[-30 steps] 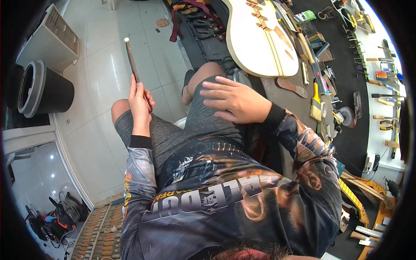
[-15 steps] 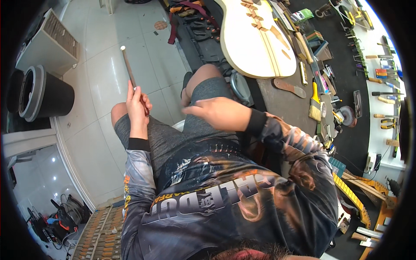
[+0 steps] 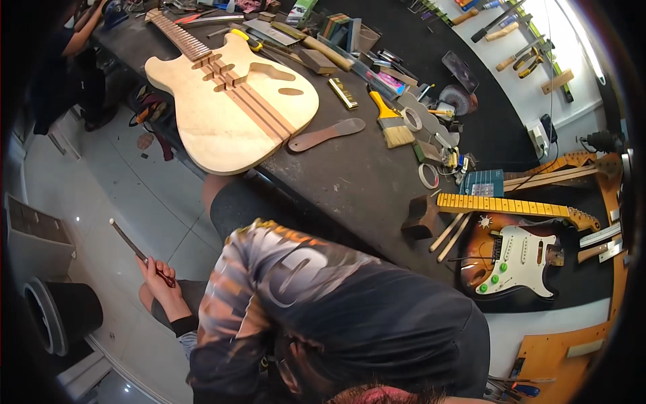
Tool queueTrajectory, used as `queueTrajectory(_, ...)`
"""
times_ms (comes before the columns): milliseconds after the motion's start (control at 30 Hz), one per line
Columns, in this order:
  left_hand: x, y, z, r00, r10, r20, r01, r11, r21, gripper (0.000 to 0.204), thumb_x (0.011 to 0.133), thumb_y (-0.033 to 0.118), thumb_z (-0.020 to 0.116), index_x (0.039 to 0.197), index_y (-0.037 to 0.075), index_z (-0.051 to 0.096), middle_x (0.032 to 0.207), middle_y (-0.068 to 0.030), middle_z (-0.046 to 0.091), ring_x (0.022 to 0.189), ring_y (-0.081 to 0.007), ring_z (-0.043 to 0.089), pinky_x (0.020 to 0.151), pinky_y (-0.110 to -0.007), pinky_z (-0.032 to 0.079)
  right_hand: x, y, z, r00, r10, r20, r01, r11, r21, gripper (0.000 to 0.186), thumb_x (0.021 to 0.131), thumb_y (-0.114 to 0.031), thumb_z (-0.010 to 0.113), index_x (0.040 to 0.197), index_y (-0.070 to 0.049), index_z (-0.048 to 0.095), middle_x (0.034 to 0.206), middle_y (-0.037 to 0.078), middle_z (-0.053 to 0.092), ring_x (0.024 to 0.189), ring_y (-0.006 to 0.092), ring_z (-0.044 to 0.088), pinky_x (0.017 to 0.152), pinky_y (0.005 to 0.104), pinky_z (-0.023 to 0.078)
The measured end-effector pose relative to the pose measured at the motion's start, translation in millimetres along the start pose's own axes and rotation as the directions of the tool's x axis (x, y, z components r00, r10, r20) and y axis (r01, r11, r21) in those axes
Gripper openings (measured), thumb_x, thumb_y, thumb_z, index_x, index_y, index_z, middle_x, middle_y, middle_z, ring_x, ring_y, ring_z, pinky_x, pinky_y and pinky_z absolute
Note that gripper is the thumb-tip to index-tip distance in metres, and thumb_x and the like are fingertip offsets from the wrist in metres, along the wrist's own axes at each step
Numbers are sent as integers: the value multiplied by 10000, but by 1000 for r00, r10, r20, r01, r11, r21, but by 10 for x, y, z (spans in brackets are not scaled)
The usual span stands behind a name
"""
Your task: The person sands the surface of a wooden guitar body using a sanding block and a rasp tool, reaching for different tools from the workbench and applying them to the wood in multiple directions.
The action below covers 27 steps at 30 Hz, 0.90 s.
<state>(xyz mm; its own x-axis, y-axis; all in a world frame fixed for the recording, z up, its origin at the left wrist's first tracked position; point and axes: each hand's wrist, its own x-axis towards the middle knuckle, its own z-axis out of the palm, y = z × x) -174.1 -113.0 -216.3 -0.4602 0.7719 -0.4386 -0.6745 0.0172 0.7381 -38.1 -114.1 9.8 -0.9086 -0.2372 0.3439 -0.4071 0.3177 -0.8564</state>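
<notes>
My left hand is closed round a slim dark rod, low at the left, over the tiled floor. The rod has a pale tip and slants up to the left, away from my fingers; its kind I cannot make out. My right sleeve crosses the middle of the view, and my right hand is hidden below it. A pale wooden electric guitar body with dark centre stripes and cut-out cavities lies on the dark workbench, its neck pointing to the far left.
A brown sanding-block-like paddle and a yellow-handled brush lie on the bench. A sunburst guitar rests at the right. A black bin stands on the floor at the left. Another person is at the far left.
My view has swung to the right, bringing more of the bench and the sunburst guitar in. My right hand has passed out of sight. The rod stays in my left hand.
</notes>
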Motion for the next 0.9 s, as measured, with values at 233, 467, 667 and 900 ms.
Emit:
queueTrajectory(233,-79,55,-63,999,36,-16,-37,999,-11,716,1197,181,589,1828,239,256,824,6,490,620,-96,458,537,-276,392,-53,-22,-88,1000,-15,-9,15,1000,-26,417,906,-125,721,1306,-30,792,1198,189,806,1189,306,764,1045,427,589)
queueTrajectory(467,-26,-9,89,1000,16,15,-17,999,27,722,1195,178,591,1831,241,254,833,7,490,616,-94,449,532,-277,393,-113,-18,-164,999,-1,-39,0,999,-36,414,913,-129,716,1308,-30,789,1202,184,803,1188,300,762,1045,426,589)
queueTrajectory(667,-55,33,133,1000,21,-5,-21,998,62,736,1187,166,594,1834,217,246,834,7,495,605,-95,447,522,-273,388,-115,-15,-180,999,14,-39,-15,999,-46,411,919,-133,711,1310,-30,787,1206,179,801,1187,295,761,1046,425,590)
queueTrajectory(900,-65,-14,142,1000,17,-15,-16,998,60,720,1192,163,583,1832,238,261,833,7,504,601,-93,448,523,-268,390,-129,-35,-199,999,18,-46,-20,999,-49,409,926,-138,706,1312,-30,784,1210,174,798,1186,289,760,1046,423,590)
